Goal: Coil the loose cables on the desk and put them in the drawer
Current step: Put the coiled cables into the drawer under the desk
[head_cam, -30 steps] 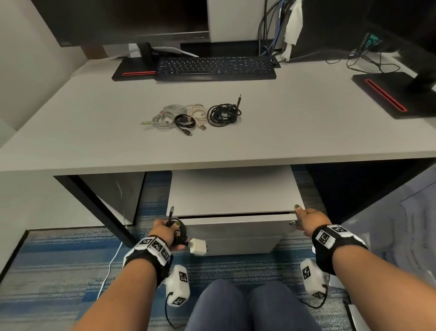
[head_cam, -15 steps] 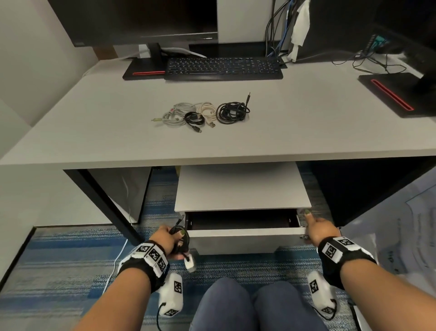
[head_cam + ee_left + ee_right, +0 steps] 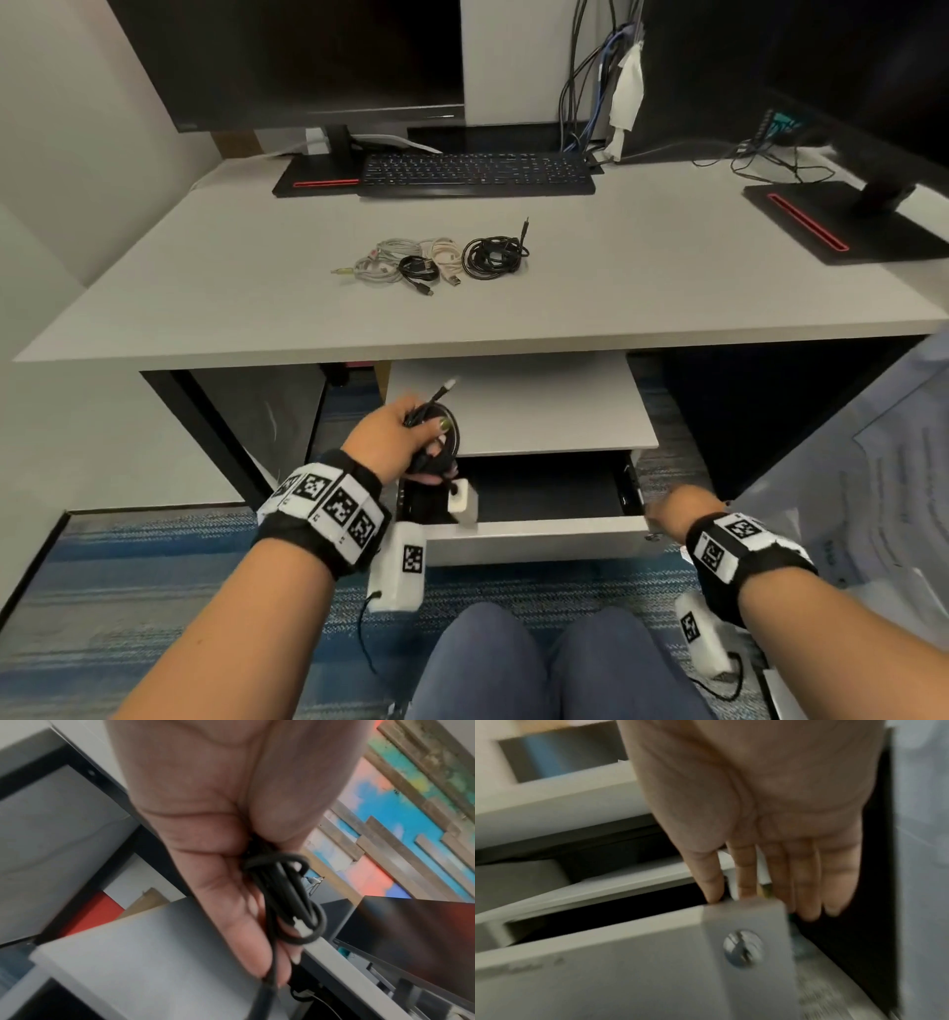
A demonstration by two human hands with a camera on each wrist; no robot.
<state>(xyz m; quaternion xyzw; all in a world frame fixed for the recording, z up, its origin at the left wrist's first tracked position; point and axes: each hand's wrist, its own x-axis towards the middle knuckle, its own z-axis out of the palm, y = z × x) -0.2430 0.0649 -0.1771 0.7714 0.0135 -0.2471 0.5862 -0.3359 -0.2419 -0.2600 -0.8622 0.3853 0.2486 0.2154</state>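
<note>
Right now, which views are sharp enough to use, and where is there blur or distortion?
Head view: sharp, wide-angle bending at the desk edges; open drawer interior dark. Left wrist view: coiled black cable in the left hand fairly clear, surroundings soft. Right wrist view: motion-blurred throughout; right hand at the drawer's corner.

I can read no text here: the printed white paper sheet [image 3: 893, 493] at right carries lines too blurred to make out.
</note>
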